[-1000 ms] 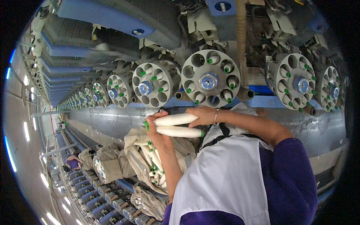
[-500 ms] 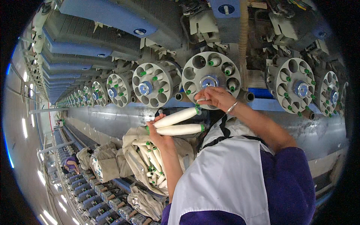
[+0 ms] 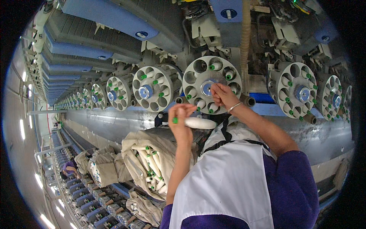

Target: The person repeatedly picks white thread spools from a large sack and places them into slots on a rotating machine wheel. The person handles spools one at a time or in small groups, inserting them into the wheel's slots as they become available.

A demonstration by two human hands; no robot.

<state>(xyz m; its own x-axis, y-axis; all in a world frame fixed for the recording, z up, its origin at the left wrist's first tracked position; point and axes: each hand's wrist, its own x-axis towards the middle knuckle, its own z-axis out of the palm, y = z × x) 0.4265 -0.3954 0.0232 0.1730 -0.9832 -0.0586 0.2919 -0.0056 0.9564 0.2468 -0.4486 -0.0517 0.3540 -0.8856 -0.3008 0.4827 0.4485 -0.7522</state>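
My left hand (image 3: 181, 121) is wrapped around a white yarn bobbin (image 3: 201, 123) with a green tip, which lies roughly level below the round magazine (image 3: 185, 79). The fingertips of that hand come close to the green tip of another yarn bobbin (image 3: 200, 103) sitting in a lower pocket; whether they touch it I cannot tell. My right hand (image 3: 225, 96), with a bracelet at the wrist, is closed in a pinch in front of the magazine's blue hub (image 3: 207, 88). Whatever lies between its fingers is too small to see. Several other pockets hold green-tipped bobbins.
An open cloth sack (image 3: 131, 143) full of bobbins stands below left, with more sacks (image 3: 105, 168) beyond. Similar magazines (image 3: 146, 91) line the machine on both sides. A metal ledge (image 3: 114, 121) runs beneath them. Another person (image 3: 69, 169) bends over far left.
My left hand has risen rightward to the magazine and now holds one bobbin instead of two. A bobbin now sits in a lower pocket. My right hand has shifted slightly right and up.
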